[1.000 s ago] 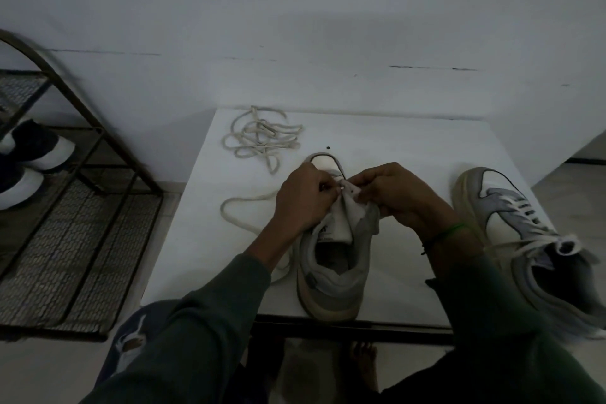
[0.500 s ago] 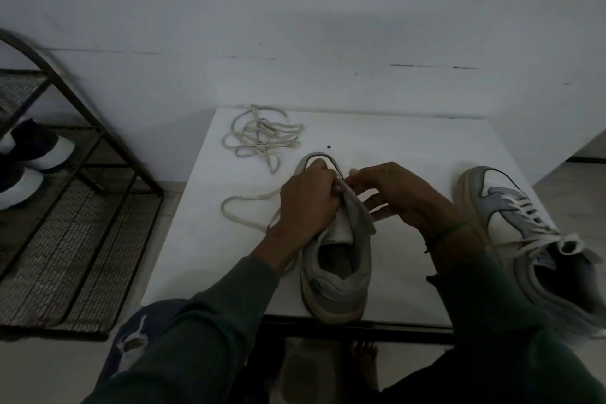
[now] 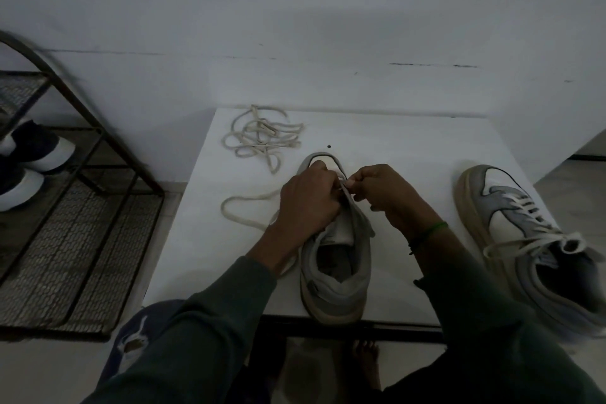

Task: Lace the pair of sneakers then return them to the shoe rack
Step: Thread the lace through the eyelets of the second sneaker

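Note:
A grey and white sneaker (image 3: 336,272) without laces across its front stands toe-away at the middle of the small white table (image 3: 410,154). My left hand (image 3: 308,203) grips its left eyelet flap near the toe. My right hand (image 3: 383,193) pinches the cream shoelace (image 3: 242,216) tip at the eyelets; the lace loops out to the left on the table. The second sneaker (image 3: 531,239), laced and tied, lies at the table's right edge. The metal shoe rack (image 3: 75,193) stands on the left.
A tangled loose cream lace (image 3: 262,138) lies at the table's back left. Dark shoes with white soles (image 3: 29,161) sit on the rack's shelf. A white wall runs close behind the table. My bare foot (image 3: 365,361) is under the table's front edge.
My hands have shifted slightly toward the toe of the middle sneaker, and my right hand's fingers have curled in tighter at the eyelets. The lace loop on the left has barely moved.

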### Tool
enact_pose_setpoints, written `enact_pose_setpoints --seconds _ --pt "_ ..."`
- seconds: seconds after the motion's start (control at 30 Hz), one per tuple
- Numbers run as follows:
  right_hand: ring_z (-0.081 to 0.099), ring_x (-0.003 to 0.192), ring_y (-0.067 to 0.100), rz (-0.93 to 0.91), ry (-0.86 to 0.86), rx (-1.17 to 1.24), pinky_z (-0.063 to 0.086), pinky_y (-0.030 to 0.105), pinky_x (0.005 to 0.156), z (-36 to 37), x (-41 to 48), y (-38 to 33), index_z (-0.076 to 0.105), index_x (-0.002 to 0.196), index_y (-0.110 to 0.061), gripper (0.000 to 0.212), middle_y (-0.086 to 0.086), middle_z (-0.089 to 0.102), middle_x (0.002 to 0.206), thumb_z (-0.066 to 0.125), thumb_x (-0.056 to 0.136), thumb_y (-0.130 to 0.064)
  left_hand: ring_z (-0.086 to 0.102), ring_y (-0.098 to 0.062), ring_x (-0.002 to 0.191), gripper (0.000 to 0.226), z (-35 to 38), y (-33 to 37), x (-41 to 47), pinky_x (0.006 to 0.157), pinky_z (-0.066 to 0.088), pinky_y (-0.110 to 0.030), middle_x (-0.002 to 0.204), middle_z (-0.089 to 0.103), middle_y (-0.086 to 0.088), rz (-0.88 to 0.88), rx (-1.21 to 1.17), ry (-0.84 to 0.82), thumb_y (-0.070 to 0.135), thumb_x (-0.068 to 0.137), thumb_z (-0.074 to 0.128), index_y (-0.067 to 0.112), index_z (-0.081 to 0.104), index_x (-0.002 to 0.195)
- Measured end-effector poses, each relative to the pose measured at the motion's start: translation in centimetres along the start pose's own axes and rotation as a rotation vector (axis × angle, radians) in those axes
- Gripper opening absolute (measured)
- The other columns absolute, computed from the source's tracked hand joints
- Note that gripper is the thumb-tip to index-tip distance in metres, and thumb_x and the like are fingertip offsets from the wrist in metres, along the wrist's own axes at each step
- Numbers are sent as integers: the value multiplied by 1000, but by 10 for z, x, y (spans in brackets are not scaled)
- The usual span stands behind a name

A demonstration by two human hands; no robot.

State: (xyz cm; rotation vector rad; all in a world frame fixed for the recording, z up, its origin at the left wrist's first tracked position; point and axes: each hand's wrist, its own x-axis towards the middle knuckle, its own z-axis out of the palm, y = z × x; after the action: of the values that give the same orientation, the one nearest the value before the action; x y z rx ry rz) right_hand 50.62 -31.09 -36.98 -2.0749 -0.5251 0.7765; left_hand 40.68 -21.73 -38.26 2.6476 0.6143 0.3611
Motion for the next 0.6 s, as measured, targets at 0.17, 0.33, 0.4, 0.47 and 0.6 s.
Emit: enact_pose_setpoints --seconds 0.17,0.33,0.4,0.47,0.6 --pt "64 75 20 51 149 687 44 32 71 -26 4 -6 47 76 -16 26 8 65 84 33 93 -3 58 -27 85 16 4 -4 0 63 37 -31 95 53 -2 -17 -17 -7 25 85 55 12 65 88" --pt "38 37 9 -44 354 977 32 20 41 -53 -2 -1 48 75 -16 24 4 46 61 35 93 -6 58 -28 86 15 6 -4 0 63 37 -31 95 53 -3 -17 -12 -9 24 88 52 13 62 85" --pt "48 46 8 -123 252 147 34 20 45 -34 1 -3 60 81 -9 21 9 52 69 48 95 -19 59 -28 84 17 5 -4 0 63 39 -33 94 53 -3 -12 1 -2 26 88 51 13 62 84" --pt "54 69 19 -147 36 -480 36 26 56 -17 3 -6 66 84 0 43 13 58 79 52 94 -39 59 -27 83 20 3 -3 -1 62 36 -31 93 52 -3 -9 15 8 29 90 50 13 62 87" --pt "45 61 19 -72 -174 -387 31 26 54 -21 -5 -13 65 72 -1 35 9 54 64 55 92 -28 59 -27 84 18 3 -1 -2 62 35 -31 95 54 -3 -8 44 26 29 88 53 14 62 86"
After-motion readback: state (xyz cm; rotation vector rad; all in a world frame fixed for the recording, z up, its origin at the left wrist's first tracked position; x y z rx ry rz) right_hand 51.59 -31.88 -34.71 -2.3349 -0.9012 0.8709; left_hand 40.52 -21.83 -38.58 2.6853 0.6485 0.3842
